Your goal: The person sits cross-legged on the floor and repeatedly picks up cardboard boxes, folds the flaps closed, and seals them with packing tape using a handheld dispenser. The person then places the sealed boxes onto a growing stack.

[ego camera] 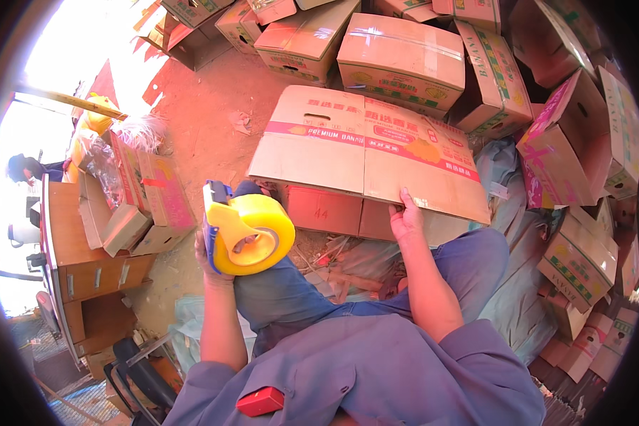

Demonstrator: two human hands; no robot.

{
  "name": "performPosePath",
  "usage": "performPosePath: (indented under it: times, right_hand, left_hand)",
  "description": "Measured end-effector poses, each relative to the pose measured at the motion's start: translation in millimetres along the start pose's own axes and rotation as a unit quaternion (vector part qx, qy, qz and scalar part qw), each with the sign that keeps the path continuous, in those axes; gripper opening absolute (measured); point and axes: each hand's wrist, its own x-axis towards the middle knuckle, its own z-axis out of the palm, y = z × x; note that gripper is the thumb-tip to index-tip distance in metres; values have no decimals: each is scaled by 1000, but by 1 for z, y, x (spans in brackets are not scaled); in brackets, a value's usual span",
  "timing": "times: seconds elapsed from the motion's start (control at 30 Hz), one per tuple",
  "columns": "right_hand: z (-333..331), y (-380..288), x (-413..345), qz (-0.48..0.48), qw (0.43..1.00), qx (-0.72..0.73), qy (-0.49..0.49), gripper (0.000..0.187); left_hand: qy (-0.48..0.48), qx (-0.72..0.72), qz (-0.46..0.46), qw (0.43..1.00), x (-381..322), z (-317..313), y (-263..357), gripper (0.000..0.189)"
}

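A hand-held tape dispenser (211, 229) carrying a large roll of yellow packing tape (261, 210) is gripped in my left hand (213, 263), above my left knee. My right hand (407, 218) pinches the near edge of a flattened cardboard banana carton (319, 154), thumb on top. The carton lies in front of my knees, its printed face with a pink band turned up. Beneath its near edge shows another cardboard panel (319, 213). My left fingers are partly hidden behind the dispenser.
Banana cartons (402, 58) are piled ahead and to the right. At the left stand an open carton (162, 197) holding clear plastic and a wooden desk (101, 271) with drawers. Behind the desk a person (37, 168) is partly visible. Greenish sheeting (516, 287) lies by my right leg.
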Motion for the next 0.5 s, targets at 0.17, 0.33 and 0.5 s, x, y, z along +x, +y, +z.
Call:
performPosePath:
  times: [0.17,0.33,0.5]
  right_hand:
    - [-6,-21,-120,47,993,21,-108,31]
    - [-71,-9,-151,148,954,-261,-26,44]
    - [-87,23,-132,-20,848,-525,69,88]
  left_hand:
    - [206,102,234,945,-132,-52,61,51]
    - [-118,104,68,985,-152,67,127,33]
    - [120,199,150,961,-217,51,155,57]
